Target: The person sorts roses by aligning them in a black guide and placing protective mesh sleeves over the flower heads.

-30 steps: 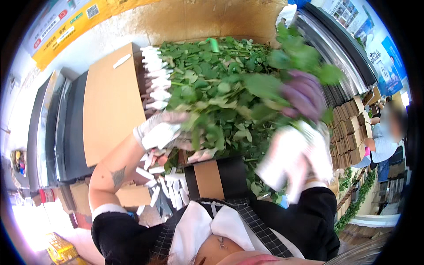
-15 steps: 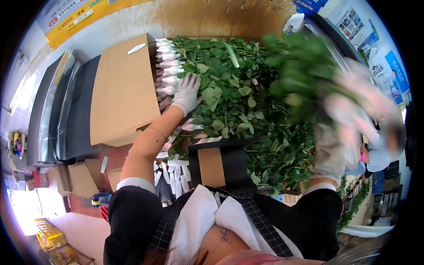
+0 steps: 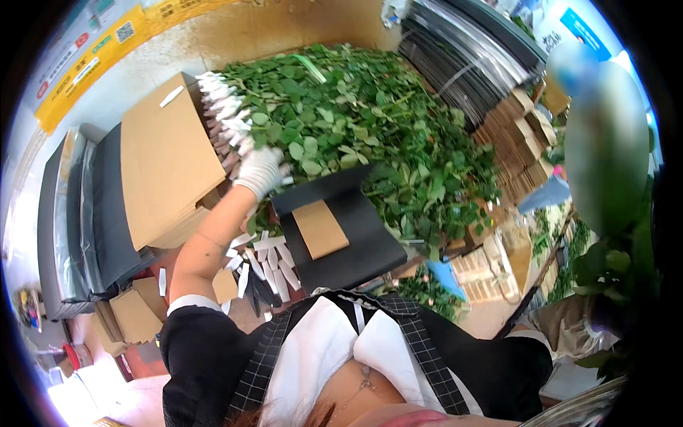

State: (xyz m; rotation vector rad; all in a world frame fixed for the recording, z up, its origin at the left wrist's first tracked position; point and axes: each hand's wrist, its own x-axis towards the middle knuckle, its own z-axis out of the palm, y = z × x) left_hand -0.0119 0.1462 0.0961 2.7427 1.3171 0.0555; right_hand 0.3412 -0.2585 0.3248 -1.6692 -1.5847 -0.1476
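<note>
While flat stock stands left of the left hand: upright black sheets come first, then a stack of flat brown cardboard, perhaps leaned there to stay at arm's reach.
White-sleeved tips: a row of narrow white sleeves lies just beyond the left hand, lined up along one edge, seemingly so the ends match.
Left hand: in a ribbed white glove, it rests by the near end of that row; blur hides how far the fingers open and whether they grip.
Loose white pieces: tapered white strips lie bodyward of the left hand, probably kept handy.
Black board: a folded black sheet bearing a brown cardboard rectangle sits between the hands, close to the body.
Leafy pile: green leafy stems spread right of the left hand, their sleeved ends toward it.
Right hand: only a pale edge shows beside dark green leaves; its opening and hold cannot be told.
</note>
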